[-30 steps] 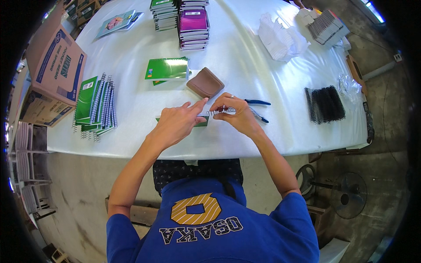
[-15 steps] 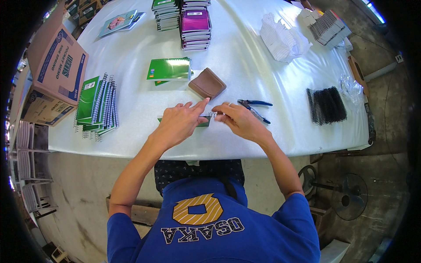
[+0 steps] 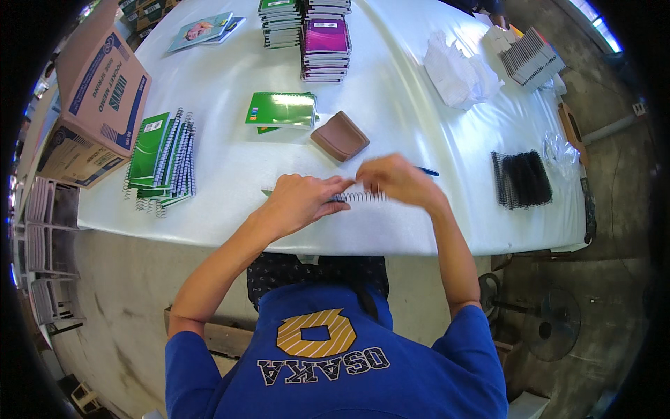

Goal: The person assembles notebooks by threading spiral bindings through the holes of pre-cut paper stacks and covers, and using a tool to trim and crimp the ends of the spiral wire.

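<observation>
My left hand [image 3: 301, 202] presses down near the table's front edge, closed over a small green notebook [image 3: 266, 193] that it mostly hides. From under its fingertips a dark spiral wire coil [image 3: 364, 197] sticks out to the right. My right hand [image 3: 399, 181] is at that coil with its fingers bent down over it. Motion smears this hand, so its grip is unclear. Behind the right hand, pliers show only a dark blue handle [image 3: 428, 171]. A brown curved block [image 3: 340, 136] lies just beyond both hands.
Green notebooks [image 3: 283, 109] lie beyond my left hand; more, with coils [image 3: 160, 157], are piled at left beside an open carton [image 3: 105, 98]. Purple notebooks [image 3: 326, 36] are stacked at the back. To the right are black coils [image 3: 522, 179] and crumpled white paper [image 3: 460, 73].
My right hand has moved a little right and up, and a longer stretch of coil shows between the hands. It now covers most of the pliers. The whole view has shifted slightly.
</observation>
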